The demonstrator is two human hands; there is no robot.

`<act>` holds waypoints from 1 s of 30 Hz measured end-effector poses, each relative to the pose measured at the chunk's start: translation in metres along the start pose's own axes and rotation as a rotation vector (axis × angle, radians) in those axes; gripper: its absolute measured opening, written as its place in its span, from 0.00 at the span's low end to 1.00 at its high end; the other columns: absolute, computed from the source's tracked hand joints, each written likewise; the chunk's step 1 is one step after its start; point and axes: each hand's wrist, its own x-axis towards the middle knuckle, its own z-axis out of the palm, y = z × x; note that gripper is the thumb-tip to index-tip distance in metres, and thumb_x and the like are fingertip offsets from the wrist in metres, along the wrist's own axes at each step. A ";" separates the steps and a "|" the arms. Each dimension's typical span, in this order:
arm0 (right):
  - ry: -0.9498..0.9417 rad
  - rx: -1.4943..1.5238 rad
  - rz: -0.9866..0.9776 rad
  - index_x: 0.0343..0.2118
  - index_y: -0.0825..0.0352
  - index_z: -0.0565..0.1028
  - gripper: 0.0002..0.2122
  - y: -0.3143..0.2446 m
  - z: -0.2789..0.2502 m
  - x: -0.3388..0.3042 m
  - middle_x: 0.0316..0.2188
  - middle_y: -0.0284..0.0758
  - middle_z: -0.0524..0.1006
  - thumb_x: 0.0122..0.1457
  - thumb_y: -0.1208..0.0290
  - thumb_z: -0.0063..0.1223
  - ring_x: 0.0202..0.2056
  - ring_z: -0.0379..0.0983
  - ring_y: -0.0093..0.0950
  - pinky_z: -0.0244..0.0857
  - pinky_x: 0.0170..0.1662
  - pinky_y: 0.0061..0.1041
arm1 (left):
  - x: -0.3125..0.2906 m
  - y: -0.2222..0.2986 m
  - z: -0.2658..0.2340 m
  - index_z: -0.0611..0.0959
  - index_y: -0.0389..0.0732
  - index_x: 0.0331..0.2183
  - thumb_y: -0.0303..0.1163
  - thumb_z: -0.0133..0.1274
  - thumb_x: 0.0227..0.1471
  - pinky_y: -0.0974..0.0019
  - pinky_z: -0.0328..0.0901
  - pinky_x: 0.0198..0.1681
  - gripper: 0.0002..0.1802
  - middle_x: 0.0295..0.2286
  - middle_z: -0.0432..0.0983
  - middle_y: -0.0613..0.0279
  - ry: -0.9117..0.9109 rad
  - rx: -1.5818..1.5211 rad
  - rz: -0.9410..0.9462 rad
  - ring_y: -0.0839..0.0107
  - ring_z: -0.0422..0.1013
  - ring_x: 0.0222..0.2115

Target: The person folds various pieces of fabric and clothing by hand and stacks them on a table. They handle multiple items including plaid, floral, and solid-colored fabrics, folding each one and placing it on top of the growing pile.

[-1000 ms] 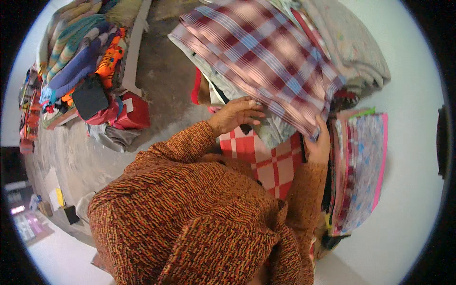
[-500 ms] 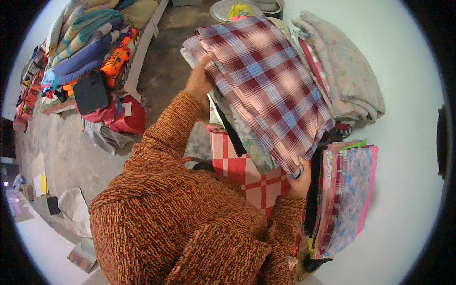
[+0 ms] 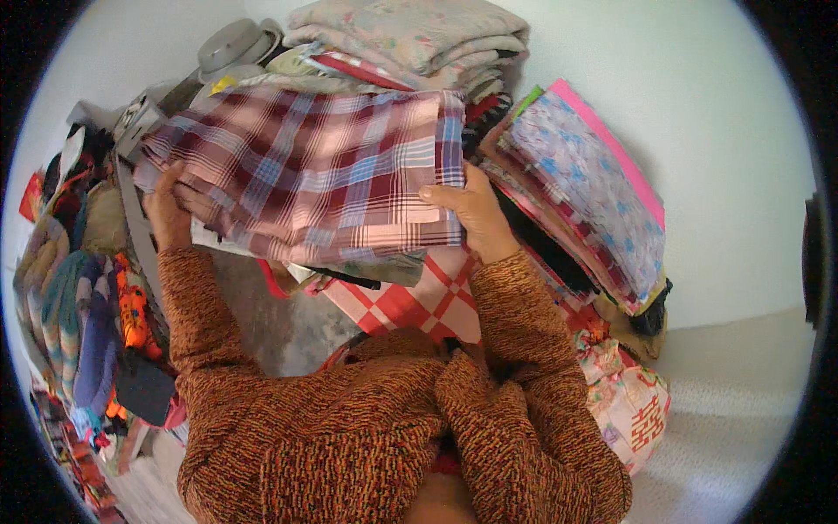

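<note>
A folded plaid cloth [image 3: 349, 166] in maroon, pink and light blue spreads out in front of me over a pile of other fabrics. My left hand [image 3: 168, 210] is closed on its near left corner, fingers partly tucked at the edge. At the right edge my right hand [image 3: 478, 214] grips the same cloth, thumb on top and the other fingers hidden underneath. Greyish printed fabric [image 3: 397, 269] peeks out below the cloth's near edge. Under that lies a red-and-pink checked cloth [image 3: 419, 301].
A stack of folded fabrics [image 3: 576, 188] with a pink border stands to the right by the white wall. Beyond the plaid cloth lies a thick folded floral quilt [image 3: 419, 35]. Grey pots [image 3: 231, 48] stand far left; heaped blankets [image 3: 92, 323] lie on the left. A printed bag [image 3: 628, 410] sits near right.
My view has swung to the right, and the plaid cloth now lies more crosswise before me. Both hands still hold it; the right has shifted along its right-hand edge, thumb on top.
</note>
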 end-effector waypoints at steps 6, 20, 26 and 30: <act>-0.006 -0.142 -0.226 0.37 0.71 0.72 0.14 -0.114 -0.027 -0.077 0.30 0.35 0.74 0.45 0.76 0.55 0.31 0.72 0.25 0.65 0.40 0.22 | -0.077 0.088 0.079 0.77 0.29 0.37 0.30 0.51 0.48 0.67 0.66 0.40 0.15 0.34 0.75 0.56 -0.137 0.079 0.228 0.69 0.72 0.34; 0.810 -0.354 -0.795 0.48 0.75 0.66 0.25 -0.271 -0.227 -0.168 0.45 0.41 0.71 0.48 0.69 0.55 0.42 0.70 0.30 0.67 0.44 0.25 | -0.120 0.050 0.419 0.78 0.41 0.28 0.31 0.56 0.46 0.79 0.60 0.24 0.05 0.23 0.70 0.71 -0.539 -0.588 0.396 0.80 0.66 0.23; 0.821 -0.341 -0.401 0.41 0.71 0.71 0.17 -0.212 -0.376 -0.188 0.36 0.37 0.74 0.51 0.67 0.54 0.34 0.72 0.28 0.69 0.35 0.25 | -0.144 -0.150 0.500 0.74 0.39 0.40 0.29 0.56 0.45 0.63 0.65 0.30 0.17 0.30 0.73 0.56 -0.636 -0.026 0.236 0.61 0.70 0.29; 0.857 -0.222 -0.055 0.37 0.70 0.72 0.12 -0.087 -0.427 -0.176 0.32 0.35 0.74 0.53 0.69 0.52 0.31 0.72 0.26 0.66 0.32 0.20 | -0.200 -0.221 0.489 0.70 0.32 0.33 0.24 0.58 0.39 0.62 0.64 0.25 0.18 0.23 0.71 0.57 -0.146 -0.127 -0.548 0.67 0.69 0.24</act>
